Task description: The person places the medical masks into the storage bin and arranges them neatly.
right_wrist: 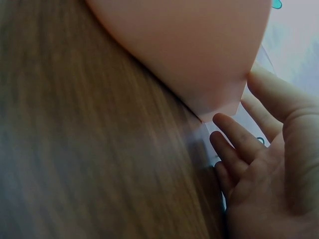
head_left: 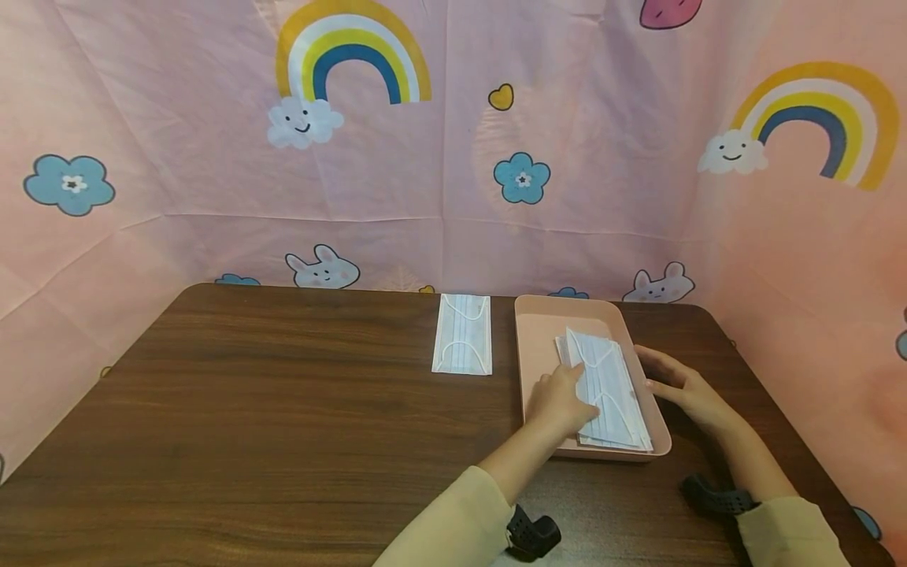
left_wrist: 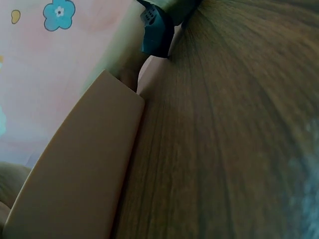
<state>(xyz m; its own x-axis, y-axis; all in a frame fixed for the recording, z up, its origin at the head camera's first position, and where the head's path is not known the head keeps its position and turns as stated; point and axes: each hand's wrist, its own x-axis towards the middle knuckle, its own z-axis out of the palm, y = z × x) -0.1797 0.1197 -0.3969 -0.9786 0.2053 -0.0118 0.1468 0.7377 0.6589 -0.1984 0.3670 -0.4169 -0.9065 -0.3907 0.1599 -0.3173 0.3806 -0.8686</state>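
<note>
Several flat blue-white face masks (head_left: 605,394) with white ear loops lie stacked, slightly fanned, in a shallow pink tray (head_left: 542,315). My left hand (head_left: 560,402) reaches over the tray's left wall, its thumb and index finger spread apart over the left side of the stack. What its other fingers touch is hidden. My right hand (head_left: 683,390) is beside the tray's right wall, fingers loosely extended. In the right wrist view its thumb (right_wrist: 266,89) touches the tray's rim. Another face mask (head_left: 464,335) lies flat on the table, left of the tray.
The dark wooden table (head_left: 283,409) extends far to the left of the tray. A pink printed cloth (head_left: 453,157) hangs behind and at both sides. Black straps with camera mounts (head_left: 531,535) sit on the wrists. The tray's outer wall (left_wrist: 79,164) fills much of the left wrist view.
</note>
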